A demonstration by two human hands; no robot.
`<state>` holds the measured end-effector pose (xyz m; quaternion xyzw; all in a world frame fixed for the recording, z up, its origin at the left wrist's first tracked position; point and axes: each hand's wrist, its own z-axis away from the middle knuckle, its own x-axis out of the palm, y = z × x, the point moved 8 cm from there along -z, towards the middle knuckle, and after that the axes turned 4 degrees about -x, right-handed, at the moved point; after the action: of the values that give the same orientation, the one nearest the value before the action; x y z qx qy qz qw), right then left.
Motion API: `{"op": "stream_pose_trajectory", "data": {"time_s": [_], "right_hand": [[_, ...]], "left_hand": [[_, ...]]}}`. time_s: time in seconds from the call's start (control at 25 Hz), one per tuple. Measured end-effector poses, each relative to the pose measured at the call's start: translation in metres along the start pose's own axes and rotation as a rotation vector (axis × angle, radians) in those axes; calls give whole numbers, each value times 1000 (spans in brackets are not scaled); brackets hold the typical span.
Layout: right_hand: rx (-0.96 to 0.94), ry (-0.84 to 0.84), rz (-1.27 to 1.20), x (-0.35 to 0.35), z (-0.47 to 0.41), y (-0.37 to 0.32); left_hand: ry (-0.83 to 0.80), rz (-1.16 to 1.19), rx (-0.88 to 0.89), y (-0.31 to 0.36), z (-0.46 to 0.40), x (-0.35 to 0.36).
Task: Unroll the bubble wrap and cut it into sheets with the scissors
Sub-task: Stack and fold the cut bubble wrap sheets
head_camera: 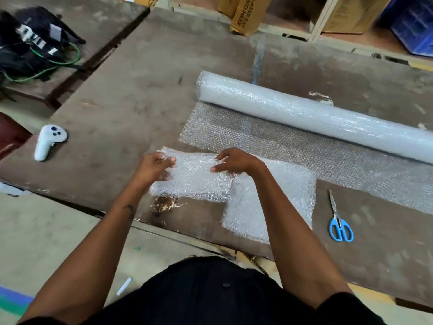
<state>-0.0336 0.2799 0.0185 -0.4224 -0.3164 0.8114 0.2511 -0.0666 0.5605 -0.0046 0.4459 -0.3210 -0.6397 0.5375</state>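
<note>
A thick bubble wrap roll (304, 113) lies across the brown table (140, 95), with an unrolled stretch (293, 148) spread toward me. A cut sheet (194, 179) is in both hands near the table's front edge. My left hand (155, 166) pinches its left edge. My right hand (234, 160) grips its upper right part with curled fingers. Under it, to the right, lies another cut sheet (269, 202). Blue-handled scissors (339, 221) rest closed on the table, to the right of the sheets and apart from both hands.
A white hand controller (48, 140) lies at the table's left. A black bag with green cable (35, 48) sits on a second table far left. Cardboard boxes (246, 15) and shelving stand behind. A chipped spot (164, 204) marks the front edge.
</note>
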Motion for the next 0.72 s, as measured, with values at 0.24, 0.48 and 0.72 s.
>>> {"op": "stream_pose_trajectory", "data": {"time_s": [0.24, 0.48, 0.72], "right_hand": [[-83, 580, -155, 9, -10, 24], [-206, 627, 625, 82, 0, -32], [-205, 347, 623, 123, -16, 9]], "left_hand": [[267, -397, 137, -32, -12, -30], [417, -791, 423, -9, 19, 5], [135, -1062, 496, -37, -10, 45]]}}
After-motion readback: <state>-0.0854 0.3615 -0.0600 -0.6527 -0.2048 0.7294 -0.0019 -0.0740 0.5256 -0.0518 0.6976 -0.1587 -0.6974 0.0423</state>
